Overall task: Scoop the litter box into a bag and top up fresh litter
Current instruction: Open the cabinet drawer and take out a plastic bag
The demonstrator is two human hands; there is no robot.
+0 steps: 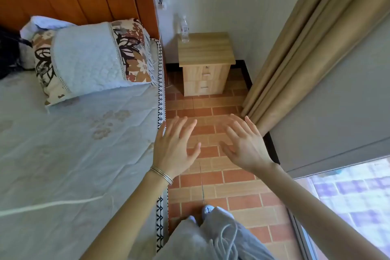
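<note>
A: Nearest the camera are the person's grey trousers [213,238] and one light shoe [207,210] on the brick-pattern floor [238,194]. Above them both arms reach forward. The left hand [174,150], with thin bangles [161,174] at the wrist, has its fingers [179,126] spread wide and holds nothing

B: And the other?

A: The right hand [245,148] is the same: fingers [236,124] fanned out, palm down, empty. The two hands hang side by side over the floor, just beside the edge of the bed [73,154], touching nothing

B: Where is the litter box?

A: Not in view. No box, scoop, bag or litter sack shows anywhere here. Farther on there is a pillow [88,61] at the head of the bed, a wooden nightstand [205,63] against the wall with a clear bottle [185,29] on its top surface, and a beige curtain [306,48] to the right

B: So what does the step call for?

A: By the look of it, the work has not begun; the person needs to find the box first. The sensible way is probably to collect the bag and scoop before crouching, and to open the bag beside the box so that clumps travel a short way
</note>
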